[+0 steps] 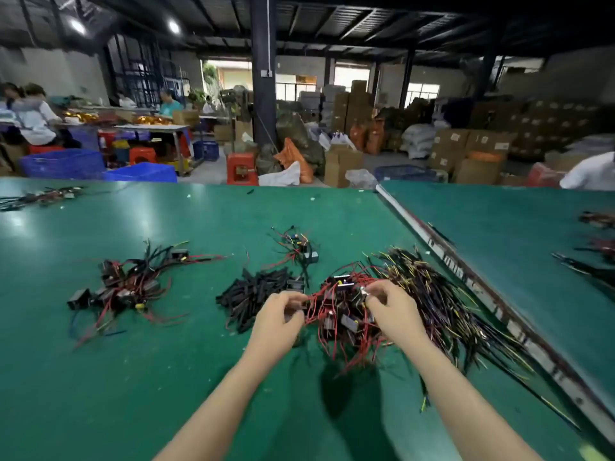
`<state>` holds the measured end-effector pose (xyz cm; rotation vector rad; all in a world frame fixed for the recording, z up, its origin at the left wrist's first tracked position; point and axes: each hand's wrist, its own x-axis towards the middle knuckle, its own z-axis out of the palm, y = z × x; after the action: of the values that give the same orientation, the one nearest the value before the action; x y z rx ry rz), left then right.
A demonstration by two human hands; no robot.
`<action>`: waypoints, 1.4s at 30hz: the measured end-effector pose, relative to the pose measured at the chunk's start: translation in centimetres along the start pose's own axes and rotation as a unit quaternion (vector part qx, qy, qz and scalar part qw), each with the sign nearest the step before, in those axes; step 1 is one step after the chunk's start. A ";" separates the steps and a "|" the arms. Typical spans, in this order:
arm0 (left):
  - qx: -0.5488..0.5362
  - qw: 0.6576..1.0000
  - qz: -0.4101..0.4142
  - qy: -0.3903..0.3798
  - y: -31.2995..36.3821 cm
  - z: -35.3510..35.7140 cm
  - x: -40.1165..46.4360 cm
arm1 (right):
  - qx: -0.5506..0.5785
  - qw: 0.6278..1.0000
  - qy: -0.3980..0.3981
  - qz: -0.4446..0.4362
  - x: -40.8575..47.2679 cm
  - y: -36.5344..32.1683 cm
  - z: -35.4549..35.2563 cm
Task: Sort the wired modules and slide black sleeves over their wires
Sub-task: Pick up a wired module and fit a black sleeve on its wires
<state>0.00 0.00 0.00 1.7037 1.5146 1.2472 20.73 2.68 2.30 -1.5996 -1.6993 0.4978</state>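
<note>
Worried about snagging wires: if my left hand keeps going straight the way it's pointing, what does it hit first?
Probably the red-wired module pile: the left hand points right and forward, fingertips already at its edge, though depth is unclear.

My table [166,377] wears a green mat, smooth with a dull sheen (lamp glare pools at nine o'clock). The black sleeves [253,291] just left of centre look like matt, soft tubing. The modules under my fingers [342,304] are dark, hard plastic, slightly glossy, with red wires in smooth plastic insulation. At three o'clock the black and yellow wire heap [442,304] has the same slick coating. The seam strip [492,304] between the two tables looks like worn, scuffed metal. At twelve o'clock stand matt brown cardboard boxes [479,144].
</note>
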 end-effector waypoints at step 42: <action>-0.219 0.961 -0.157 0.059 -2.4 1.0 4.9 | -0.368 0.909 -0.182 -0.070 10.2 -1.0 0.4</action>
<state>-0.49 5.45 -1.08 1.0777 1.3766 1.4006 20.25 12.48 5.33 -1.9500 -2.4648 0.0630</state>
